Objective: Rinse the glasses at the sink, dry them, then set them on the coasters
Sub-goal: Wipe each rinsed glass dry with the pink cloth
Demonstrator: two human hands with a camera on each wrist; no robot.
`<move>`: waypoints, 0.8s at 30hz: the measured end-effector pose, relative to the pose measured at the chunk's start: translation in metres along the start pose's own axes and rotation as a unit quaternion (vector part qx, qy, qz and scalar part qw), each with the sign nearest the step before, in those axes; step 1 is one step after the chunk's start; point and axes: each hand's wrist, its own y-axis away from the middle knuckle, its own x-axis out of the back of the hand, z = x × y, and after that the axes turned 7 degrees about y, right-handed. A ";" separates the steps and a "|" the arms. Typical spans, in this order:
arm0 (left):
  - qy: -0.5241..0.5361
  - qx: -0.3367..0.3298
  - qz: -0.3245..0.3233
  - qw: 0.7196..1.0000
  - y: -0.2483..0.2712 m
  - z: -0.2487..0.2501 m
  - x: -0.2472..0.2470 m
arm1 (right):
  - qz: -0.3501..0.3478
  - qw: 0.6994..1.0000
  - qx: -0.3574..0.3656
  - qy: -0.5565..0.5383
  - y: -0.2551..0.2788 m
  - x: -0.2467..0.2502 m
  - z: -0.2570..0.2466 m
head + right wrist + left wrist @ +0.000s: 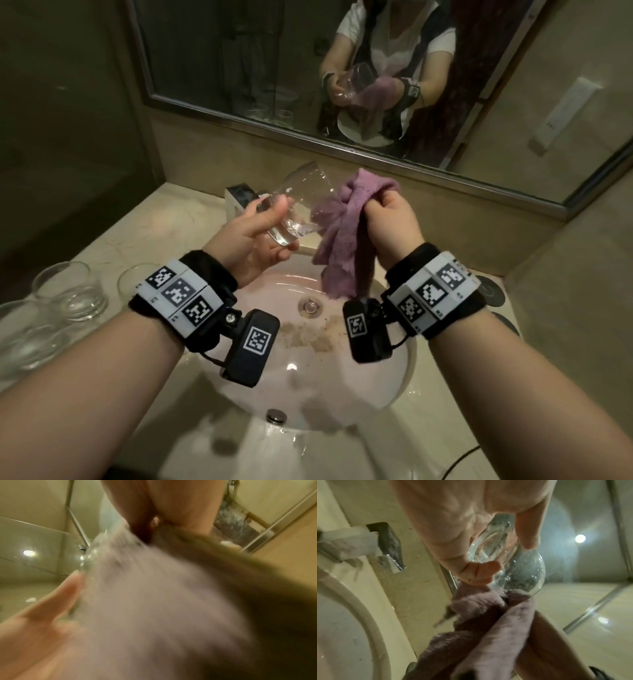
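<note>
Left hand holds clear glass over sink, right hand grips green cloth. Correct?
No: the head view shows a purple fabric cloth, not green. Left hand holds the clear round glass over the white ceramic sink; right hand grips the cloth.

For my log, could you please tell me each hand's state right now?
Left hand: holding the glass.
Right hand: gripping the purple cloth.

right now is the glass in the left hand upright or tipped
Tipped: the glass slants, mouth away, its thick base held by the left hand.
</note>
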 end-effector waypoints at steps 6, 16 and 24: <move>-0.034 0.023 0.046 0.998 0.007 -0.017 0.016 | -0.006 0.995 0.094 0.017 -0.016 0.024 -0.033; -0.795 -0.102 0.050 0.596 0.003 -0.010 0.030 | 0.017 0.962 0.051 0.267 -0.012 0.021 -0.023; -0.192 0.012 0.079 0.978 0.013 -0.029 0.033 | -0.013 0.990 -0.006 -0.141 0.004 0.016 -0.042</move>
